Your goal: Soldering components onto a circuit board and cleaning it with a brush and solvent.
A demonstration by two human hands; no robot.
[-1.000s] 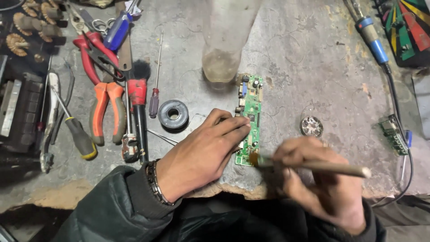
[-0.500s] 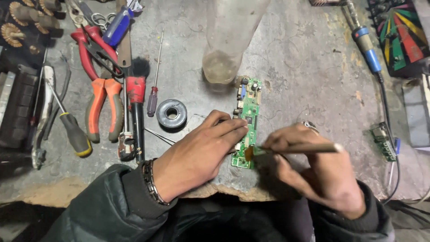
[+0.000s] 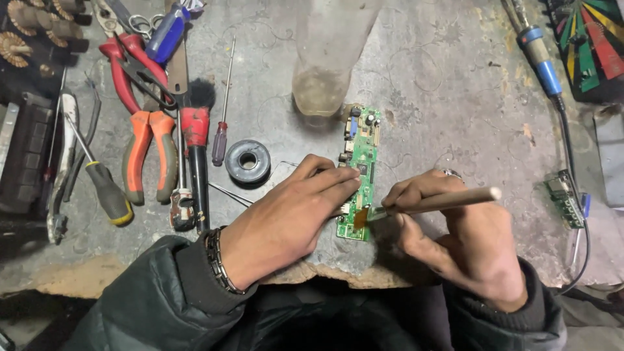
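Observation:
A narrow green circuit board [image 3: 361, 156] lies upright-lengthwise on the grey worn bench [image 3: 442, 97]. My left hand [image 3: 292, 218] rests flat on the bench and presses its fingertips on the board's left edge. My right hand [image 3: 465, 237] grips a small brush with a pale wooden handle [image 3: 442, 200]. Its bristles touch the board's near end. A clear plastic bottle [image 3: 327, 55] stands just beyond the board.
Left of the board lie a solder spool [image 3: 247, 160], a thin red-handled screwdriver [image 3: 222, 123], orange pliers [image 3: 149, 153], red cutters and other tools. A blue-handled soldering iron [image 3: 541, 58] and a small green board [image 3: 565, 200] lie at right.
The brush handle has tipped slightly upward and my right hand has shifted a little over the board's near end. My left hand keeps holding the board.

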